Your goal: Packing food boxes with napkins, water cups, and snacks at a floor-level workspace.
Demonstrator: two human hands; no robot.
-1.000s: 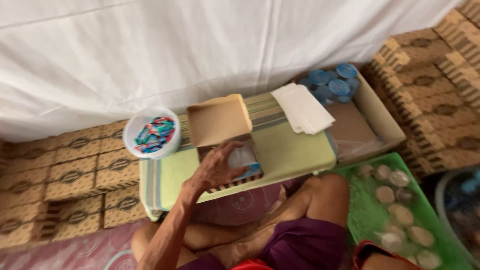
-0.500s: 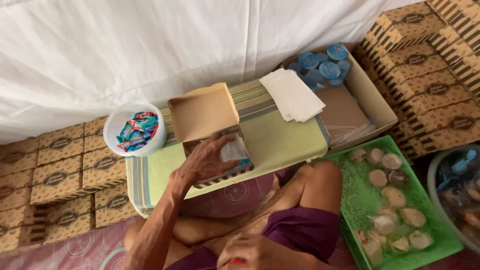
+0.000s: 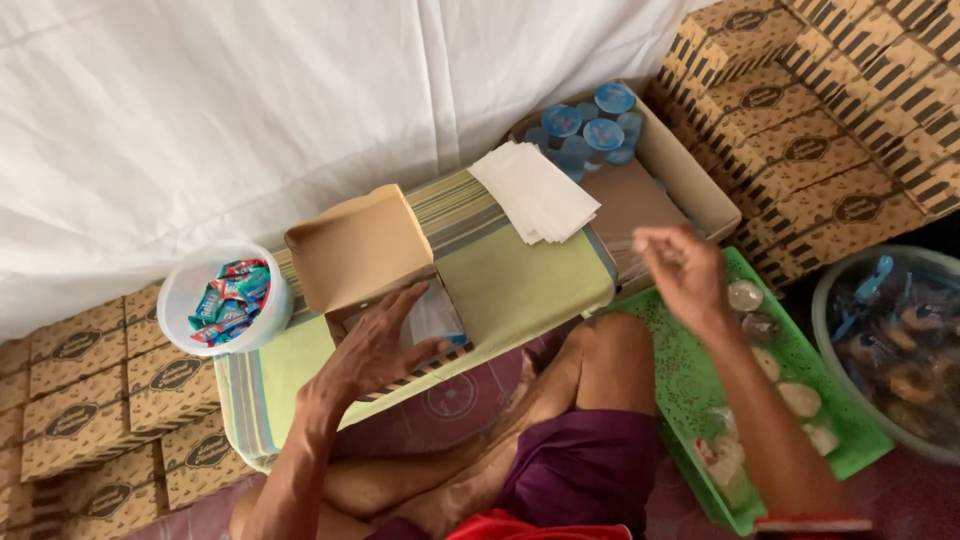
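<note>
My left hand (image 3: 375, 345) rests with fingers spread on an open brown cardboard box (image 3: 365, 250) that stands on a low table covered with green striped cloth (image 3: 520, 275). Inside the box a clear plastic cup with a blue lid (image 3: 438, 318) shows beside my fingers. My right hand (image 3: 680, 270) is raised over the green perforated tray (image 3: 700, 390), fingers pinched together; whether something thin is between them is unclear. The tray holds several wrapped round cakes (image 3: 745, 296).
A white tub of blue and red sweets (image 3: 228, 298) stands at the table's left end. A stack of white paper sheets (image 3: 535, 192) lies at its right. A carton of blue-lidded cups (image 3: 590, 130) is behind. Stacks of patterned boxes (image 3: 830, 130) flank both sides. A bowl of pastries (image 3: 895, 350) sits right.
My right hand has come up into view from below and now hovers above the green tray. The left hand stays on the open box. The view has shifted slightly.
</note>
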